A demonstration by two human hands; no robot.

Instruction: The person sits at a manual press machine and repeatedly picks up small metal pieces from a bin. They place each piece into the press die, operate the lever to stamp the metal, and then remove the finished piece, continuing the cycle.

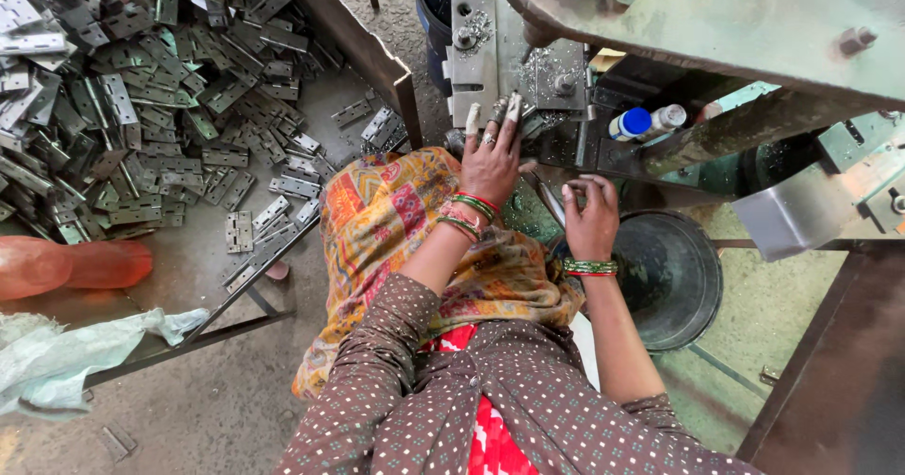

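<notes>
My left hand [490,162] reaches forward to the die block of a grey press machine [490,56]. Its fingertips are wrapped in white tape and pinch a small grey metal piece [499,110] at the die's front edge. My right hand [590,216] hovers just right of it, above a dark round metal pan [679,277]. Its fingers are curled around a small dark metal part [577,188]. Both wrists wear green and red bangles. A patterned orange cloth [396,211] covers my lap under the left forearm.
A big heap of grey metal hinges [141,89] fills a low tray at the left, bounded by a steel wall [372,56]. An orange bag [66,266] and pale sacking [75,343] lie at lower left. A blue-capped bottle [633,122] sits in the machine. A dark bench [839,371] stands at right.
</notes>
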